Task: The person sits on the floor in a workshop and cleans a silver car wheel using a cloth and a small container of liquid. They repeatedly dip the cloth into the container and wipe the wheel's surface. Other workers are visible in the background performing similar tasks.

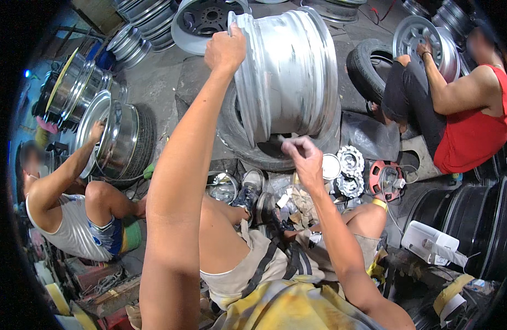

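Note:
A large silver alloy wheel rim (290, 70) stands on its side on a black tyre (237, 146) lying flat before me. My left hand (226, 47) is wrapped over the rim's far left lip, gripping it. Just below the barrel is my right hand (305, 159), its fingers curled and slightly blurred. Something small and pale shows at its fingertips, but I cannot make out whether it is a held thing. Grey smears and whitish patches mark the barrel. Beside my right wrist lie a round white lid or tub (331, 166) and scalloped metallic rings (350, 157).
At left, a person in a white tank top (66, 225) touches a polished rim (113, 136). At right, a person in a red top (476, 123) handles a silver wheel (416, 39). A red corded object (385, 179), black rims (459, 222) and a white container (428, 241) lie at right.

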Action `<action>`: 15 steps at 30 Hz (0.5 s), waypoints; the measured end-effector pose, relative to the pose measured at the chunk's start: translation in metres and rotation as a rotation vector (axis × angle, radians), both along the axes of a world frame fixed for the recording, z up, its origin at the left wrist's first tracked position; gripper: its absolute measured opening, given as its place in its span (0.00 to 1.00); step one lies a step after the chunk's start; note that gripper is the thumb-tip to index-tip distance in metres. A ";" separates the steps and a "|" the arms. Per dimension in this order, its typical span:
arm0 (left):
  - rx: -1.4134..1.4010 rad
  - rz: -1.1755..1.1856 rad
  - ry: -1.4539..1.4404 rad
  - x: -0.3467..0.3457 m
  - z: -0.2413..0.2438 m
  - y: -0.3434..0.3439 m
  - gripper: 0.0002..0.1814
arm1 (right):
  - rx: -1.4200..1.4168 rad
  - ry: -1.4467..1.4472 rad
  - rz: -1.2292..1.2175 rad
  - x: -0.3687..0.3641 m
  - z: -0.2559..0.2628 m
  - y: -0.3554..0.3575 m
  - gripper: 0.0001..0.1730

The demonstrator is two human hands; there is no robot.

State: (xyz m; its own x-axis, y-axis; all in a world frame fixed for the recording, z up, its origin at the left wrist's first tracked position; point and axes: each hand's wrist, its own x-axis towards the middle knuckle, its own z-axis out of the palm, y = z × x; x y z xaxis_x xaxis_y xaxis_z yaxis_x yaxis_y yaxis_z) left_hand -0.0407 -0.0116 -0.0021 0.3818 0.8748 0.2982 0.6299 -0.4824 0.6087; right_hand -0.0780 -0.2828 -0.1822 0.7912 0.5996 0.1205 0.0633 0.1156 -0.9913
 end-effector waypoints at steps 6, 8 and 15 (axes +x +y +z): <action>-0.003 -0.019 -0.021 -0.003 0.003 -0.005 0.32 | 0.133 -0.610 -0.417 0.000 0.057 0.055 0.08; -0.015 -0.024 -0.028 -0.001 0.004 -0.006 0.32 | 0.112 -0.683 -0.387 -0.004 0.037 0.069 0.09; 0.020 -0.030 -0.098 -0.001 -0.001 -0.003 0.32 | 0.101 -0.774 -0.323 0.005 0.064 0.086 0.15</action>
